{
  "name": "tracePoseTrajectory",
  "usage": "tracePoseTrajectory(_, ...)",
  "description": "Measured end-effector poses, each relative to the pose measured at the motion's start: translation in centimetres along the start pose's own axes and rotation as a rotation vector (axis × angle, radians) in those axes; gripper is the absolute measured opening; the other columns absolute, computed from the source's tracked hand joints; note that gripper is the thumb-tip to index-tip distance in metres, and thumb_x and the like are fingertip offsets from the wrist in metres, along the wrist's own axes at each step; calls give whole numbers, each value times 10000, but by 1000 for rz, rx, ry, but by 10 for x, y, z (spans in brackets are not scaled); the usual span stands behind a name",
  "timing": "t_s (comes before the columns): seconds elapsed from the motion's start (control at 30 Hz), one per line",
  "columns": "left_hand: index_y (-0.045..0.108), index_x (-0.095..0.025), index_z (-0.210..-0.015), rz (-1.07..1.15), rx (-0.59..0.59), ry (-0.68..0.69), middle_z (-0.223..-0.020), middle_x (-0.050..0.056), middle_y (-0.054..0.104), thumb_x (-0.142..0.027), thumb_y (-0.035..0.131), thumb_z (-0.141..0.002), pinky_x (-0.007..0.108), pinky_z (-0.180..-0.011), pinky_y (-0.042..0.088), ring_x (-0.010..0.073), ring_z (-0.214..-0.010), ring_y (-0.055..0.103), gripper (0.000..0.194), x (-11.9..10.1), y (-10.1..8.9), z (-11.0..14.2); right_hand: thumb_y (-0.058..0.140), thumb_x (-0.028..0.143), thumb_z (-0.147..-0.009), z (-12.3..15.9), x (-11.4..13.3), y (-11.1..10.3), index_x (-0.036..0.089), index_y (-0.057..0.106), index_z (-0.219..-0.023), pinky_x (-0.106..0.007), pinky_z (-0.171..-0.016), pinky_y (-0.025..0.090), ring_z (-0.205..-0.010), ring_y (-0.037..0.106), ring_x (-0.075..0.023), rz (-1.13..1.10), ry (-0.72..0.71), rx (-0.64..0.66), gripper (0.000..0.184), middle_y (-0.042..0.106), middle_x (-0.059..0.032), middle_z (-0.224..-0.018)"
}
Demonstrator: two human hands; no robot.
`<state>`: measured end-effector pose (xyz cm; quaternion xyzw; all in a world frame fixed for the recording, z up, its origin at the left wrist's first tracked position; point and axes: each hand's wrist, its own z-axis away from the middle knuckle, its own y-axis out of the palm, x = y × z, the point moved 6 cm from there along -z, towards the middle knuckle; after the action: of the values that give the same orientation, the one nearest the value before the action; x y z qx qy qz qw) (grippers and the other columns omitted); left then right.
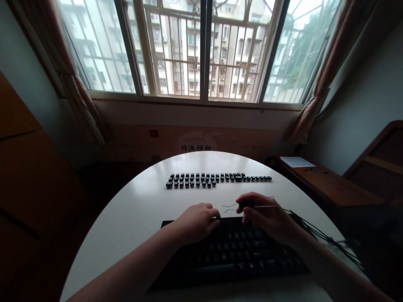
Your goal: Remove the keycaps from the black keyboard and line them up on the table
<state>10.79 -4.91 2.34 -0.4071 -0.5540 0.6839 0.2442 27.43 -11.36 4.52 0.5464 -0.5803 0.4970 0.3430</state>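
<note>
A black keyboard [233,251] lies in front of me on the white round table [126,218]. My left hand [200,220] is at its far edge, left of the middle, with bent fingers gripping the keyboard there. In my right hand [260,212] is a wire keycap puller [247,204], held by its dark handle above the keyboard's far edge. The puller's two thin wire prongs point left toward my left hand, with nothing visible between them. Beyond both hands, many loose black keycaps [197,180] stand in neat rows. My forearms and hands cover parts of the keyboard.
Dark cables [327,239] run over the table's right side. At the right, a wooden surface [330,184] carries a white paper [297,162]. Past the table's rounded far edge are a low wall, a barred window [204,54] and curtains.
</note>
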Motion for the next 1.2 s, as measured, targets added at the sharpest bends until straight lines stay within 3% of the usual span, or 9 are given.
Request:
tracePoseTrajectory(0.13, 666, -265, -1051, 11, 34, 3, -1045, 39, 660, -325, 475, -927, 293, -757, 445, 209, -928, 613, 235, 6, -1, -2, 590, 460, -910, 1, -2, -14, 187, 576, -1013, -193, -433, 447, -547, 620, -114, -89, -43, -87, 291, 651, -26, -765)
tracePoseTrajectory(0.27, 668, -272, -1042, -4, 66, -35, -1031, 31, 666, -332, 486, -919, 283, -736, 436, 209, -921, 616, 228, 11, -4, 0, 582, 510, -899, -6, -17, -14, 189, 533, -925, -187, -408, 408, -481, 550, -96, -77, 19, -125, 325, 596, 12, -674)
tracePoseTrajectory(0.5, 649, -258, -1052, -78, 86, -28, -1005, 42, 663, -326, 458, -929, 294, -743, 426, 216, -915, 612, 237, 8, -4, 3, 515, 544, -923, -3, -37, 14, 195, 503, -882, -189, -433, 369, -476, 472, -87, 15, 126, 20, 352, 526, 43, -613)
tracePoseTrajectory(0.73, 644, -258, -1050, -81, 83, -16, -1019, 48, 671, -347, 451, -928, 293, -751, 418, 220, -919, 606, 244, 10, -3, 1, 477, 529, -948, 0, -33, 26, 196, 507, -905, -206, -496, 388, -530, 476, -97, 48, 96, 46, 337, 542, 28, -659)
tracePoseTrajectory(1.03, 653, -263, -1073, 57, 71, -15, -996, 27, 700, -428, 491, -907, 274, -733, 419, 208, -884, 616, 285, 26, 2, -6, 414, 481, -988, 5, -33, 38, 203, 514, -924, -231, -582, 400, -592, 516, -120, 248, 60, 81, 302, 582, 19, -676)
tracePoseTrajectory(1.2, 672, -236, -1076, 225, 149, -33, -1054, 35, 698, -401, 447, -929, 271, -783, 433, 199, -923, 616, 315, 33, -1, -4, 406, 486, -990, 6, -32, 40, 202, 509, -916, -240, -607, 405, -616, 519, -126, 281, 50, 133, 311, 573, 18, -686)
